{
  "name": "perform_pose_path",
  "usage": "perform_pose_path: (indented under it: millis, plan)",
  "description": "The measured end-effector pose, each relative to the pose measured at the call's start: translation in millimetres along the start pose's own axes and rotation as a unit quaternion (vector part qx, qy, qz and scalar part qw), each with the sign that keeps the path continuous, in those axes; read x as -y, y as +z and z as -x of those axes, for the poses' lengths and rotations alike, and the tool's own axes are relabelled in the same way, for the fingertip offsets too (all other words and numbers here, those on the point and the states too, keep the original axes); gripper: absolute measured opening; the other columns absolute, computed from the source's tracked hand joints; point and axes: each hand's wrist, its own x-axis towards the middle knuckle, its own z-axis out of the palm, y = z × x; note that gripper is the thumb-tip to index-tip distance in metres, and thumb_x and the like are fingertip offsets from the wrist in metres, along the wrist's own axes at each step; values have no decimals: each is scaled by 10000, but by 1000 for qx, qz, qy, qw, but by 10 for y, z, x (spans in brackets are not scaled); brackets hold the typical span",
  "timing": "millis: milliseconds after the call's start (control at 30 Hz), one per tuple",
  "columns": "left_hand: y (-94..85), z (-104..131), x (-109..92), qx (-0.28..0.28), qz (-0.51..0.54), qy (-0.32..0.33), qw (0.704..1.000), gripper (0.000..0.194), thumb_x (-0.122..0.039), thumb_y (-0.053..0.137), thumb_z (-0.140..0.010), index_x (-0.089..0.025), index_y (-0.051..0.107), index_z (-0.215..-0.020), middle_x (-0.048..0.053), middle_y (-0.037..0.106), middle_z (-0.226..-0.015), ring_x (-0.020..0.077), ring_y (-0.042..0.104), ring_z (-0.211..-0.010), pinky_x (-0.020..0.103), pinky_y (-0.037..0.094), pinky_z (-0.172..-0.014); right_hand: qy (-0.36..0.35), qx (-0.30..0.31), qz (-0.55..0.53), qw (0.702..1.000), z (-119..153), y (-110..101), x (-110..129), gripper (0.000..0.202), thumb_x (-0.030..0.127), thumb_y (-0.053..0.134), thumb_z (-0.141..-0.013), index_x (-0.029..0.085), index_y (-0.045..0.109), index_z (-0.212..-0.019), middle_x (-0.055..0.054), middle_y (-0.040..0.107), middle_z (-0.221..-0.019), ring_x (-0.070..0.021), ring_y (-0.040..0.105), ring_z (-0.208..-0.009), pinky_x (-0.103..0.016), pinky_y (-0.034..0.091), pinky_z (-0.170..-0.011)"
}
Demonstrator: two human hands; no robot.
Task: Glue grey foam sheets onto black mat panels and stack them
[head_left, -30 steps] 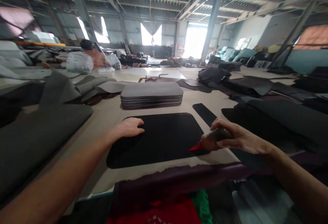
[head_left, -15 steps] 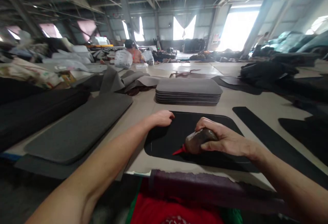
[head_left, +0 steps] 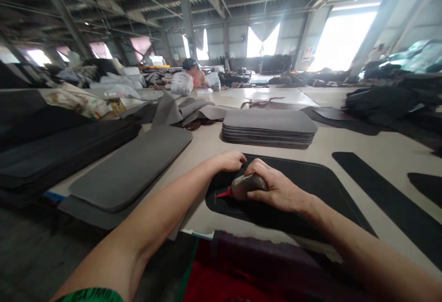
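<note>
You are closing your right hand (head_left: pixel 278 187) around a brownish bottle (head_left: pixel 247 187), with the thumb lying along its near side and the fingers wrapping over its far side. The bottle's red nozzle (head_left: pixel 224 194) is pointing left and slightly toward you, away from the right palm. The black panel (head_left: pixel 311 173) is lying flat on the table (head_left: pixel 331 138) directly in front of you, beneath both hands; its long axis is running from side to side, with the right end slanting toward your body. The bottle is therefore lying roughly along that long axis, and the nozzle tip is standing at the panel's left end, beside a short pale line and just inside the left edge. The view is not showing whether the tip is touching the surface. Your left hand (head_left: pixel 232 160) is resting at the panel's far left corner, beyond the nozzle, with its fingers curling inward; whether they are pinching the edge or only pressing on it is not showing. The left hand is thus lying nearer to the panel's left edge, while the right hand is sitting farther right and nearer to you, and your right forearm is crossing above the panel's right part.
</note>
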Motion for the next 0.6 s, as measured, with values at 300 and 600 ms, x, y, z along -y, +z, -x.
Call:
perform_pose_path:
  millis: [300, 600]
  plan:
    - [56, -65, 83, -16, 8, -11, 1000, 239, -264, 589, -979, -143, 643, -1177, 99, 656, -1253, 247, 615, -1179, 499, 480, -1051, 142, -115, -44, 982, 350, -257, -129, 307, 322, 677, -786, 221, 558, -1050, -11, 548, -945, -209, 511, -814, -316, 393, -694]
    - [108, -46, 197, -46, 79, -14, 996, 213, -264, 590, -945, -139, 681, -1092, 90, 697, -1171, 241, 636, -1115, 456, 481, -1017, 253, -328, -375, 830, 769, -374, -278, 472, 367, 870, -683, 202, 638, -1060, -39, 629, -910, -195, 562, -729, -236, 441, -545]
